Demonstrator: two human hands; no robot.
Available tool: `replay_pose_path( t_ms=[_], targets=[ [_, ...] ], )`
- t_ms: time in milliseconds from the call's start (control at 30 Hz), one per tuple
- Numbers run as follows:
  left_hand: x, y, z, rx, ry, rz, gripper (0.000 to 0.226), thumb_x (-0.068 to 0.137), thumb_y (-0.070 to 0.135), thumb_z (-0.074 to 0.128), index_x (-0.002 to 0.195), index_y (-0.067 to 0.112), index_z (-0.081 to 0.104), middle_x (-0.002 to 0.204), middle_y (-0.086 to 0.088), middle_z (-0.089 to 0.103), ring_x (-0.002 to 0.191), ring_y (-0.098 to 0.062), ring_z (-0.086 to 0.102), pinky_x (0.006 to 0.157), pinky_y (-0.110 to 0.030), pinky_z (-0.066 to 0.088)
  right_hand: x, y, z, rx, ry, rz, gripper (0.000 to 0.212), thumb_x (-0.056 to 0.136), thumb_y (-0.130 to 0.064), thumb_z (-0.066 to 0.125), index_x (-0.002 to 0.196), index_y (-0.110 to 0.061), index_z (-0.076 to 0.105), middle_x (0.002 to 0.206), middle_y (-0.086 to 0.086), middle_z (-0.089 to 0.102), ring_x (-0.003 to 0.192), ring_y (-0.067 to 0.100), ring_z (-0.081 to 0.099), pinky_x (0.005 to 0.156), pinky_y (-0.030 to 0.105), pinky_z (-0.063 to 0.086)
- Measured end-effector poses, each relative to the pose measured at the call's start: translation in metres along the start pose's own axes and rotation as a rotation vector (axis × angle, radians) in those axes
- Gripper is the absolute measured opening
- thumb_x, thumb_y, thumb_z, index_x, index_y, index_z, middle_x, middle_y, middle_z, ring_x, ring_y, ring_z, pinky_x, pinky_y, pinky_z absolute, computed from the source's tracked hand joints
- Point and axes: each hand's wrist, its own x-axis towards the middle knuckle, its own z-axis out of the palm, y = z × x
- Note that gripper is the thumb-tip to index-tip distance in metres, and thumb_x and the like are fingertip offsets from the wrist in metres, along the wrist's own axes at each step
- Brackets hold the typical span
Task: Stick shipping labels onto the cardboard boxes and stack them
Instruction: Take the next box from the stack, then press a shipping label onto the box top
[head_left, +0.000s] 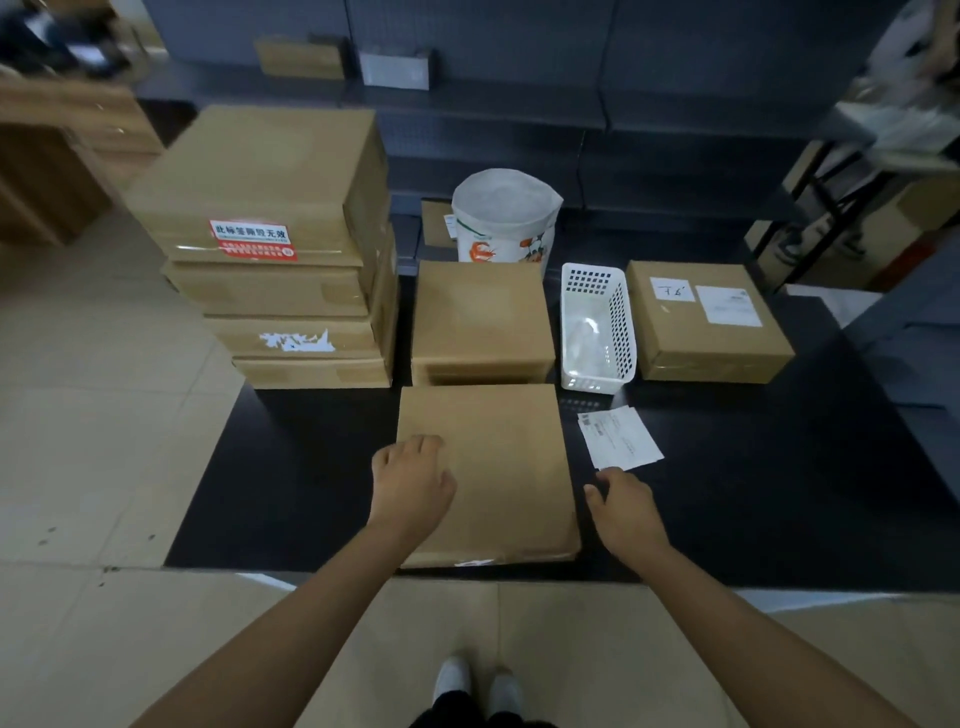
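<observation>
Cardboard everywhere: I count seven boxes on the black table (779, 467). Four sit in a stack (280, 260) at ten o'clock, its top box wearing a red sticker (253, 240). One plain box (480, 317) lies at twelve, one labelled box (706, 319) at two with two white labels on its lid, and the near box (488, 467) lies flat at centre, right at the table's front edge.

Left hand (413, 486) rests on the near box's left side, fingers curled loosely together, gripping nothing. Right hand (626, 506) sits just off the box's right edge, fingers bent down toward the table; its fingertips reach the near corner of the loose shipping labels (618, 439) at one o'clock, though whether they touch is hard to call.

Pale floor tiles (93, 415) run to the left, dark shelving (519, 130) stands behind.

White perforated basket (597, 327) stands between the plain and labelled boxes, holding something clear, maybe plastic film. One white printed bag (504, 218) stands open behind.
</observation>
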Motion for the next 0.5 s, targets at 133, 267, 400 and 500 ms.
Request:
replay_pose_path(
  t_ms=[133,267,400,500],
  targets=[
    [0.033,0.039,0.006,0.008,-0.026,0.157,0.040,0.091,0.032,0.049,0.130,0.022,0.049,0.128,0.001,0.055,0.118,-0.018,0.049,0.103,-0.035,0.030,0.016,0.005,-0.015,-0.079,0.016,-0.009,0.036,0.095,-0.021,0.051,0.130,-0.009,0.051,0.129,0.013,0.054,0.119,0.028,0.045,0.096,0.037,0.044],
    [0.068,0.088,0.019,0.058,-0.096,0.219,0.041,0.089,0.032,0.048,0.129,0.021,0.048,0.127,0.000,0.055,0.117,-0.020,0.049,0.100,-0.034,0.029,0.038,0.025,-0.027,-0.099,0.022,0.015,0.037,0.094,-0.019,0.051,0.130,-0.011,0.051,0.131,0.012,0.053,0.120,0.027,0.043,0.096,0.034,0.042],
    [0.107,0.136,0.037,0.059,-0.128,0.248,0.041,0.087,0.029,0.050,0.127,0.021,0.050,0.125,0.001,0.056,0.115,-0.021,0.050,0.095,-0.033,0.032,0.075,0.040,-0.032,-0.009,-0.018,0.085,0.040,0.093,-0.019,0.052,0.132,-0.011,0.049,0.134,0.011,0.048,0.124,0.026,0.039,0.099,0.033,0.040],
    [0.131,0.164,0.055,0.054,-0.132,0.228,0.041,0.086,0.028,0.052,0.126,0.022,0.051,0.120,0.002,0.058,0.113,-0.019,0.051,0.095,-0.033,0.031,0.106,0.050,-0.033,-0.056,-0.081,0.016,0.045,0.093,-0.023,0.056,0.135,-0.013,0.046,0.138,0.009,0.045,0.127,0.025,0.037,0.103,0.033,0.038]
  ],
)
